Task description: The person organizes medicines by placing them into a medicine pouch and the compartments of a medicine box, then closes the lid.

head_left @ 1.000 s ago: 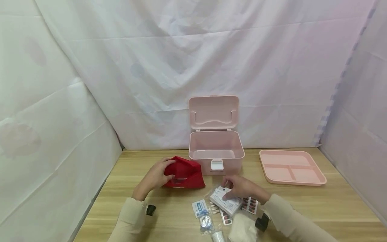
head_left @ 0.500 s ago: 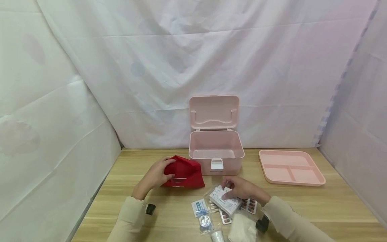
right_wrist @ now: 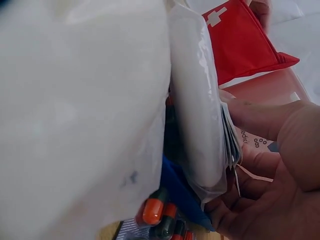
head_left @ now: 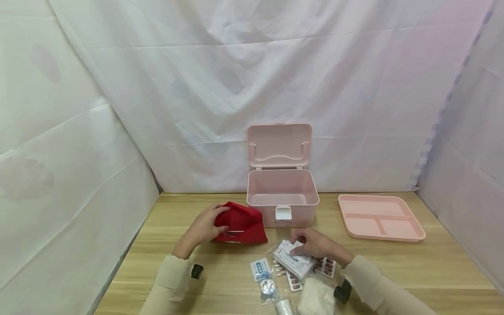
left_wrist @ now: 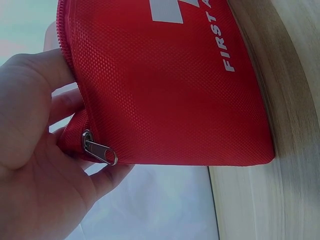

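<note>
My left hand (head_left: 202, 227) grips the edge of a red first aid pouch (head_left: 252, 234), whose mouth gapes toward me. In the left wrist view, the zipper pull (left_wrist: 100, 150) hangs beside my palm and the lettering faces the camera. My right hand (head_left: 315, 243) pinches thin white paper packets (right_wrist: 231, 137) between thumb and fingers. They lie against a white pack in clear wrapping (right_wrist: 192, 100). Capsule blister packs (head_left: 325, 267) stick out under and beside this pile. A bagged white bundle (head_left: 316, 297) is close to my right wrist.
Behind the pouch stands a pink box (head_left: 283, 197) with its lid raised. A pink divided tray (head_left: 381, 217) lies at the right. Nearer me are a blue-and-white packet (head_left: 260, 269), a small bagged item (head_left: 268, 288) and a white roll (head_left: 284, 307) on the wooden table (head_left: 228, 280).
My right fingers and the top paper packets have shifted slightly on the pile. My left hand and the red pouch stay where they were.
</note>
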A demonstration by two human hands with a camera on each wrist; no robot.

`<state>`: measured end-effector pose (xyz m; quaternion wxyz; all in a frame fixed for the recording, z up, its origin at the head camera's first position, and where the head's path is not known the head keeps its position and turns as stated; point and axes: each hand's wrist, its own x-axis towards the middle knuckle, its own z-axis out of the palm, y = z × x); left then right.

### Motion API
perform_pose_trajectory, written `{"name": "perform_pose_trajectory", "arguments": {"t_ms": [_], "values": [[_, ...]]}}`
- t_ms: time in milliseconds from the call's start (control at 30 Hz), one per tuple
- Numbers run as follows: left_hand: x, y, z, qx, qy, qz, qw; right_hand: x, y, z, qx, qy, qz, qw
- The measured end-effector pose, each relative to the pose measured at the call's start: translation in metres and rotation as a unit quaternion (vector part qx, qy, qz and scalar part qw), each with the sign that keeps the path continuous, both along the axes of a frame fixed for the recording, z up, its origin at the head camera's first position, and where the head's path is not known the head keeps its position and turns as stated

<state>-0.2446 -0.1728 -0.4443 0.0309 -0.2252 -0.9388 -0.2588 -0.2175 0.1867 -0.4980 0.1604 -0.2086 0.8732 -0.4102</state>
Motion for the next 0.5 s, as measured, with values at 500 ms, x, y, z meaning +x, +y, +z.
{"name": "perform_pose_trajectory", "arguments": {"t_ms": [500], "values": [[-0.0001, 0.0009, 0.0002, 0.003, -0.005, 0.002, 1.0000, -0.0028, 0.0084, 0.0042, -0.002, 0.031, -0.037, 0.999]]}}
